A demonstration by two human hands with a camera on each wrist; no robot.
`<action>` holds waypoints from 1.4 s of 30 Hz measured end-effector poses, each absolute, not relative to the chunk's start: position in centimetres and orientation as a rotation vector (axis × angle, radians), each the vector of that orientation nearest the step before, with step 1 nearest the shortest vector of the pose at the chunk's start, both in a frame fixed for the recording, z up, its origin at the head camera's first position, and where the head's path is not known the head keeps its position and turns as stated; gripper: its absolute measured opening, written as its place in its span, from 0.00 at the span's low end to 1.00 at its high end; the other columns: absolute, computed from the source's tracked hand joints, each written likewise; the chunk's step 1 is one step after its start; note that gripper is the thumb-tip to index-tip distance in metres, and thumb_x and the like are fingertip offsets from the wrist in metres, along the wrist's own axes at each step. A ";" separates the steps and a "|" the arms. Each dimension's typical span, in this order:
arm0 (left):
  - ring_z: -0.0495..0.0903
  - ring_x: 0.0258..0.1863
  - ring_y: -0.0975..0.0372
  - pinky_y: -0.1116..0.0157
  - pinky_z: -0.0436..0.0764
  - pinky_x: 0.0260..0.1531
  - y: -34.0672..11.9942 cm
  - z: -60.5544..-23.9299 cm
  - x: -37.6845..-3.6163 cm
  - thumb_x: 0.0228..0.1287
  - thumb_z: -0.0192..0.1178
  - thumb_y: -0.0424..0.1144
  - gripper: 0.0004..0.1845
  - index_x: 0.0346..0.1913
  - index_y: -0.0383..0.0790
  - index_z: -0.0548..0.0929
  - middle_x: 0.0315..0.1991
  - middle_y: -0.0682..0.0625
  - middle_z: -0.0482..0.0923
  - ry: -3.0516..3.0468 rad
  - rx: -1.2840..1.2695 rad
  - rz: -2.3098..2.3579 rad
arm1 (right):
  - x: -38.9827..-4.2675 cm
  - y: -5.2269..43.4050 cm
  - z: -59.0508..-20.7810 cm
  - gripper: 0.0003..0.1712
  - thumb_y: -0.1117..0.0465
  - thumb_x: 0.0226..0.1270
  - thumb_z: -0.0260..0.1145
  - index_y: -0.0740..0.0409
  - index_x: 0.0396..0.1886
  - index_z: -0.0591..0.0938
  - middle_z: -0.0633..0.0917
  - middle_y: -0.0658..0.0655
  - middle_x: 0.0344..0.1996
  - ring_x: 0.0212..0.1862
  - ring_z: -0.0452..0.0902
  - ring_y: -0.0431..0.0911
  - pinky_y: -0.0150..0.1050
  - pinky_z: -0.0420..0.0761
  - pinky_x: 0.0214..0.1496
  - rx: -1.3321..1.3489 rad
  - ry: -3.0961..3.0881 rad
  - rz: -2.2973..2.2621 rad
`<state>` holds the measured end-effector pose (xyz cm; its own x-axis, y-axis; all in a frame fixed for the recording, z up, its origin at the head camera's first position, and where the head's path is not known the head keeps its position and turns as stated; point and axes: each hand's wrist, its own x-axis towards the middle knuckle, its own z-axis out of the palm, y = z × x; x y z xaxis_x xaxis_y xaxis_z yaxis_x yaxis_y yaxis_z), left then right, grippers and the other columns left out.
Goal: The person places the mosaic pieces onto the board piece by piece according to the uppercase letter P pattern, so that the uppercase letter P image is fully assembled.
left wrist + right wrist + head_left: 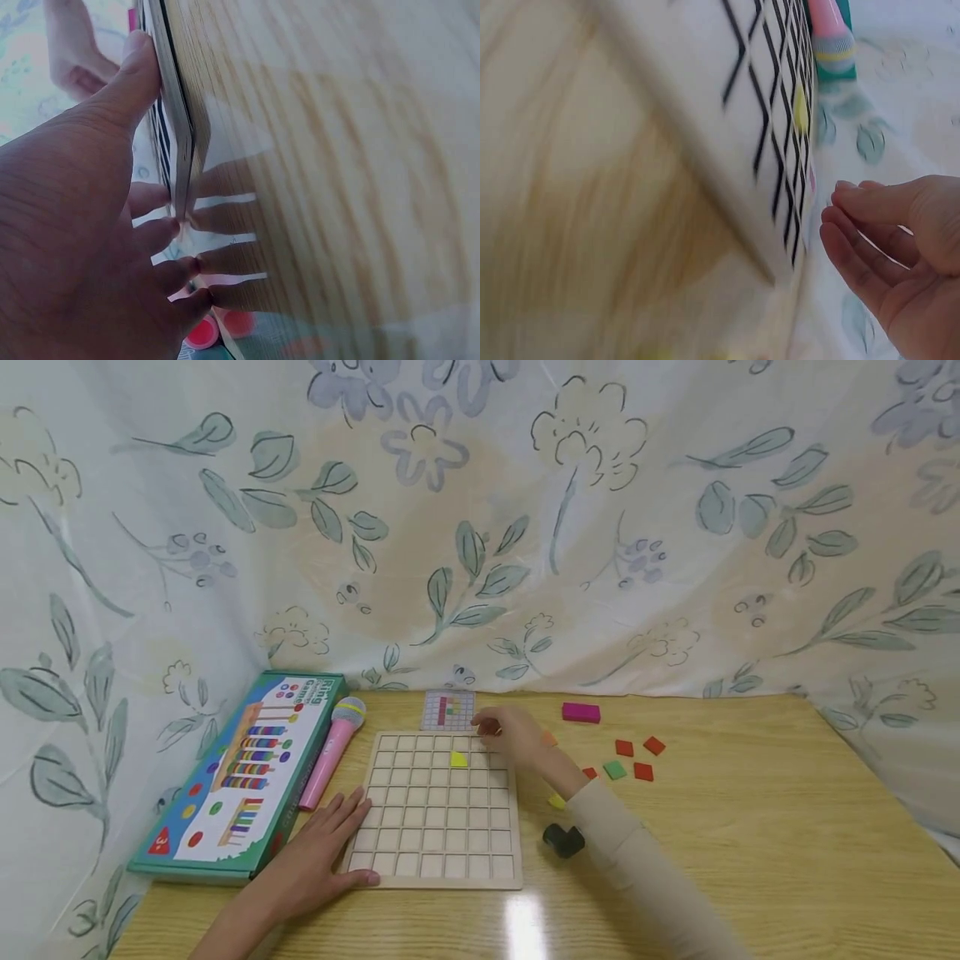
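Flowered curtain (420,560) hangs behind and down the left side; wood-grain table (750,827) below it. Green-edged game box (225,760) lies at the table's left. Square grid board (435,817) at centre, cells bare but for one.

Left hand (318,852) at the board's left edge, fingers straight and spread, thumb over the near corner; grasps nothing. Left wrist view adds the board's thickness edge-on and the fingers mirrored in the glossy tabletop, neither plain from the head.

Right hand (517,739), pale sleeve, above the board's far right corner. Head view shows mostly its back; right wrist view gives the palm side: fingers loosely bent, thumb close to the index finger. Cannot tell whether something small sits between the tips.

Pink microphone (330,760) beside the box, its head also visible from the right wrist. Pattern card (442,710) just beyond the board. Black object (562,841) near the right forearm; magenta block (581,712) farther back.

Yellow tile (459,760) on the board: second row from the far edge, fifth column from left. Red tiles (643,772) and green tile (615,769) lie loose to the right, head view only.
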<state>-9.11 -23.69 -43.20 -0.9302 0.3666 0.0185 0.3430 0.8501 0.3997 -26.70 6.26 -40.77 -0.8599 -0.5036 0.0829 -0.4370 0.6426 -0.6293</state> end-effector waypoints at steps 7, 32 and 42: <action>0.53 0.73 0.40 0.42 0.57 0.68 -23.8 -43.3 -9.1 0.55 0.59 0.71 0.53 0.74 0.36 0.62 0.76 0.41 0.54 2.964 0.566 0.608 | -27.2 11.6 -40.2 0.19 0.77 0.62 0.60 0.66 0.52 0.83 0.86 0.59 0.44 0.49 0.80 0.52 0.47 0.81 0.54 -0.883 2.756 -0.896; 0.51 0.74 0.41 0.42 0.56 0.69 -23.5 -43.7 -9.3 0.54 0.58 0.72 0.54 0.75 0.38 0.60 0.77 0.43 0.52 2.930 0.534 0.631 | -28.3 16.2 -42.2 0.15 0.73 0.60 0.68 0.63 0.48 0.86 0.87 0.55 0.40 0.44 0.82 0.49 0.45 0.84 0.51 -0.913 2.811 -0.842; 0.52 0.74 0.41 0.42 0.57 0.69 -23.7 -43.7 -9.3 0.54 0.58 0.72 0.54 0.75 0.38 0.61 0.77 0.42 0.52 2.945 0.535 0.623 | -27.9 14.8 -40.7 0.17 0.70 0.60 0.70 0.63 0.50 0.84 0.83 0.52 0.33 0.39 0.77 0.46 0.40 0.82 0.46 -0.864 2.755 -0.886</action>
